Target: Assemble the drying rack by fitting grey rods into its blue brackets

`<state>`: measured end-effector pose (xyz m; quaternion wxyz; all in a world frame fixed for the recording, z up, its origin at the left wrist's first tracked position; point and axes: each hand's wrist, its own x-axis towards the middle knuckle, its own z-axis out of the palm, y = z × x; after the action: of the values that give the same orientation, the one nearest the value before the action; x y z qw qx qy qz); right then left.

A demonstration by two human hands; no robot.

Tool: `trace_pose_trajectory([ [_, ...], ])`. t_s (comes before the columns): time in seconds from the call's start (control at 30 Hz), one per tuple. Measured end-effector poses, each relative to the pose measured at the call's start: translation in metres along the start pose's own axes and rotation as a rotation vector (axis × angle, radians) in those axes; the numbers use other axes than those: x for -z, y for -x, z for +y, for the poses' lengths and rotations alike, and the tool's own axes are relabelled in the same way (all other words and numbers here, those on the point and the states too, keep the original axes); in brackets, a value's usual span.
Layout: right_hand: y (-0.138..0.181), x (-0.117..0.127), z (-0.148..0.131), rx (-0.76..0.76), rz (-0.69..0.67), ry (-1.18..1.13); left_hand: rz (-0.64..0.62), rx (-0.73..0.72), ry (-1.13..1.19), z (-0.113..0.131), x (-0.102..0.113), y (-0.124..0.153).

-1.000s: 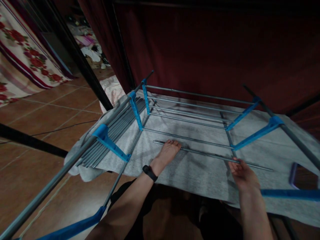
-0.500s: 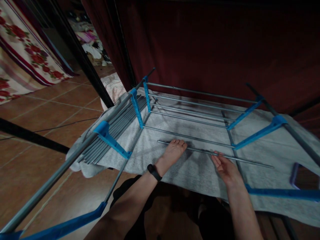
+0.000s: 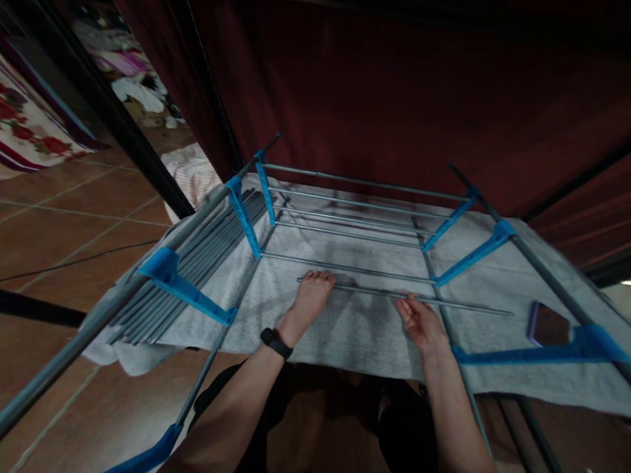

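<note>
A loose grey metal rod lies across a grey towel inside a drying-rack frame of grey rods and blue plastic brackets. My left hand, with a black band on its wrist, has its fingers curled over the rod near its left end. My right hand grips the same rod near its middle, fingertips wrapped on it. The rod runs on to the right past a frame bar.
A bundle of spare grey rods lies on the towel's left part. A phone rests on the towel at the right. Dark red curtain hangs behind. Tiled floor and a floral cloth lie to the left.
My right hand has slid left along the rod, from near the frame bar toward its middle. My left hand stays on the rod's left end. The view has shifted rightward.
</note>
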<state>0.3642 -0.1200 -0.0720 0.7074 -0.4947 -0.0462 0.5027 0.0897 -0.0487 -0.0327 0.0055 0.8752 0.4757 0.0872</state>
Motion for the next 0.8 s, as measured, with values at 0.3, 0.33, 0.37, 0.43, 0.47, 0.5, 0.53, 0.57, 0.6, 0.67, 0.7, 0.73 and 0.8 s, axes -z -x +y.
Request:
trace_pose_trajectory([
  [0.3,-0.005,0.002,-0.009,-0.003,0.001,-0.017,-0.039,0.145,-0.001,-0.021,0.002,0.002],
  [0.33,-0.004,0.001,-0.010,-0.004,0.003,-0.022,-0.038,0.157,-0.005,-0.022,0.002,0.003],
  [0.37,-0.004,0.001,-0.011,-0.005,0.008,-0.028,-0.037,0.171,-0.006,-0.024,0.002,0.003],
  [0.43,-0.003,0.001,-0.013,-0.007,0.018,-0.040,-0.036,0.204,0.006,-0.028,0.001,0.003],
  [0.47,-0.003,0.001,-0.015,-0.008,0.024,-0.046,-0.036,0.217,0.019,-0.030,0.000,0.002],
  [0.5,-0.003,0.000,-0.016,-0.007,0.028,-0.051,-0.033,0.225,0.036,-0.031,-0.001,0.002],
  [0.53,-0.002,0.000,-0.017,-0.005,0.031,-0.054,-0.026,0.230,0.055,-0.033,-0.001,0.002],
  [0.57,-0.002,0.000,-0.017,-0.001,0.034,-0.057,-0.012,0.239,0.078,-0.034,-0.001,0.001],
  [0.6,-0.002,0.001,-0.018,0.003,0.041,-0.059,0.009,0.257,0.102,-0.035,0.000,0.001],
  [0.67,-0.003,0.001,-0.020,0.013,0.065,-0.064,0.065,0.312,0.163,-0.036,0.002,0.001],
  [0.7,-0.003,0.001,-0.020,0.019,0.076,-0.069,0.101,0.349,0.205,-0.036,0.004,0.000],
  [0.73,-0.003,0.001,-0.021,0.024,0.085,-0.074,0.138,0.391,0.258,-0.036,0.005,0.000],
  [0.8,-0.002,0.001,-0.022,0.028,0.091,-0.079,0.203,0.491,0.391,-0.036,0.007,-0.002],
])
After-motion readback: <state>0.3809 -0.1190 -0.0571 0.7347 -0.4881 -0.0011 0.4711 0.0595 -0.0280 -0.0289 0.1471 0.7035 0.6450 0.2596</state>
